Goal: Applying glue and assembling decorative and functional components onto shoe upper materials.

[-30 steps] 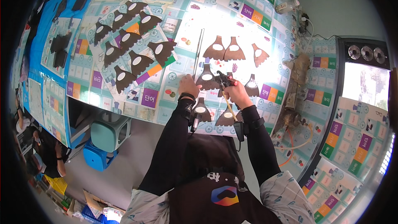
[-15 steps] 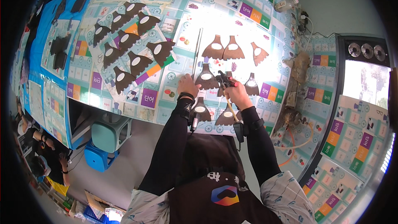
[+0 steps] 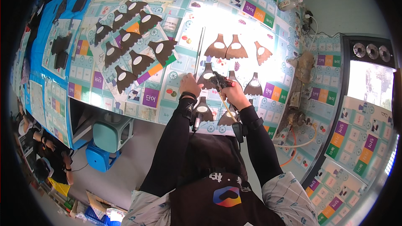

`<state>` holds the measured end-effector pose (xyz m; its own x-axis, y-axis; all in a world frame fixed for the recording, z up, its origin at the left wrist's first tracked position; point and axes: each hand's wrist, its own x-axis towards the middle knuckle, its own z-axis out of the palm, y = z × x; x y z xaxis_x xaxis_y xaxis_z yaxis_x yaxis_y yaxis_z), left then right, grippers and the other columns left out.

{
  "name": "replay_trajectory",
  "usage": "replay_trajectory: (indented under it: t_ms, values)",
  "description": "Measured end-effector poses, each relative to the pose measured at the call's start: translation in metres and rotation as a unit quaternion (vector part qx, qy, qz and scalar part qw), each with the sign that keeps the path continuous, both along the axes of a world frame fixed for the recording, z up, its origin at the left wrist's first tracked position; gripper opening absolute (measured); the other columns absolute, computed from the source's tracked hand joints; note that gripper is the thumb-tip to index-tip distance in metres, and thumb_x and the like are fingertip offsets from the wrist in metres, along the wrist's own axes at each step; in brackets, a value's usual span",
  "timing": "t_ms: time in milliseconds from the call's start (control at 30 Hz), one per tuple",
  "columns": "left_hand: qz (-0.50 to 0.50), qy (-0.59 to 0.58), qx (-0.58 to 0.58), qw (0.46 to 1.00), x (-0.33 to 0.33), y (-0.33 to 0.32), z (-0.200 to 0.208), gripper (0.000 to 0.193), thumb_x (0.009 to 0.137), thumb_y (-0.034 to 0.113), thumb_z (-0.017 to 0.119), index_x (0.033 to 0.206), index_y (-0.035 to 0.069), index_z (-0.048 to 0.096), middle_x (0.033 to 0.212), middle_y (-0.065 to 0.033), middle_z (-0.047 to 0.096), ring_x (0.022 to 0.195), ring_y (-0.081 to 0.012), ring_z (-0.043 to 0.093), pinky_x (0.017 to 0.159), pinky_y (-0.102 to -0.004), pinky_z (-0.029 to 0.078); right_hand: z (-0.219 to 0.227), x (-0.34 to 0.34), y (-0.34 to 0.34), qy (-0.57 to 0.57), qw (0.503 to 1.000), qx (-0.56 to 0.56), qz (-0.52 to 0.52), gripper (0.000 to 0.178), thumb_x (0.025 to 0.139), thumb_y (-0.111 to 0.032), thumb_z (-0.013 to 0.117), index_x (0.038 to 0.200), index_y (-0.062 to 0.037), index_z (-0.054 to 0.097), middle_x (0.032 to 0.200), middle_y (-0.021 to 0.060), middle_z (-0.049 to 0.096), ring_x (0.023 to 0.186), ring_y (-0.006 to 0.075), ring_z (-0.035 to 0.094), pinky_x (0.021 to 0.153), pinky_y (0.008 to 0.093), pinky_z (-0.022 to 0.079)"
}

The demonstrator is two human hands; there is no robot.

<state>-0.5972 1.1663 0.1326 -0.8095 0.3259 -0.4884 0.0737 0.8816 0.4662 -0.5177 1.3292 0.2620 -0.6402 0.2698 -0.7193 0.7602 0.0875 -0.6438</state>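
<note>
My right hand (image 3: pixel 235 94) grips a black spray gun (image 3: pixel 220 80) with a red part and a pale hose. Its nozzle end is over a brown, flared cutout piece (image 3: pixel 207 73) with a white oval. Beside that piece's left edge is my left hand (image 3: pixel 190 86), its fingers curled in; its thumb reaches the piece. A long thin metal rod (image 3: pixel 200 50) runs up from my left fingers; whether they hold it is hard to see. More brown pieces lie around, including a pair (image 3: pixel 226 48) above, one at the right (image 3: pixel 253 84) and one below (image 3: pixel 204 111).
Several similar dark pieces (image 3: pixel 140 63) lie on a sheet at the left. A plastic bottle (image 3: pixel 289 3) stands at the table's far right. Fan unit (image 3: pixel 372 51) on the right; green stool (image 3: pixel 109 134) and blue stool (image 3: pixel 100 157) at left. Another person (image 3: pixel 50 159) is at the lower left.
My right hand has moved the spray gun left, from beside the brown piece to over it. My left hand stays in place.
</note>
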Motion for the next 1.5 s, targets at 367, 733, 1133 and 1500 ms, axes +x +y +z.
replay_trajectory:
  t_ms: [367, 733, 1133, 1500]
  values:
    - [0.009, 0.015, 0.002, 1.000, 0.000, 0.001, 0.005, 0.054, 0.072, 0.031, 0.081, 0.104, 0.003, 0.048, 0.109, -0.0177, 0.057, 0.106, -0.0359, 0.055, 0.092, -0.0427, 0.044, -0.011, 0.017, 0.018, 0.036, 0.999, 0.035, -0.018, 0.011, 0.070, -0.003, 0.053, 0.080, -0.0013, 0.057, 0.059, 0.0071, 0.056, 0.048, 0.0150, 0.053, 0.045, 0.0289, 0.040]
    - [0.015, 0.042, 0.021, 0.999, 0.003, -0.001, -0.006, 0.053, 0.070, 0.030, 0.083, 0.102, 0.004, 0.048, 0.106, -0.0173, 0.057, 0.103, -0.0360, 0.056, 0.088, -0.0445, 0.045, -0.004, 0.003, -0.001, 0.003, 0.999, -0.033, -0.010, 0.010, 0.071, -0.008, 0.054, 0.076, -0.0002, 0.057, 0.056, 0.0084, 0.057, 0.051, 0.0183, 0.057, 0.051, 0.0322, 0.045]
    - [0.014, 0.003, 0.016, 1.000, -0.002, -0.001, 0.003, 0.054, 0.071, 0.030, 0.081, 0.106, 0.002, 0.050, 0.110, -0.0182, 0.057, 0.107, -0.0362, 0.055, 0.091, -0.0434, 0.044, -0.008, 0.007, 0.006, 0.047, 0.999, 0.001, -0.025, 0.022, 0.074, -0.007, 0.054, 0.092, 0.0025, 0.062, 0.064, 0.0120, 0.062, 0.057, 0.0203, 0.062, 0.056, 0.0334, 0.048]
    - [0.001, -0.024, 0.009, 1.000, -0.006, -0.003, 0.005, 0.060, 0.072, 0.031, 0.081, 0.112, 0.000, 0.050, 0.116, -0.0213, 0.056, 0.113, -0.0373, 0.053, 0.095, -0.0430, 0.044, -0.012, 0.015, 0.014, 0.078, 0.996, 0.051, -0.010, 0.027, 0.076, -0.010, 0.055, 0.099, 0.0017, 0.063, 0.063, 0.0112, 0.062, 0.056, 0.0212, 0.062, 0.056, 0.0335, 0.048]
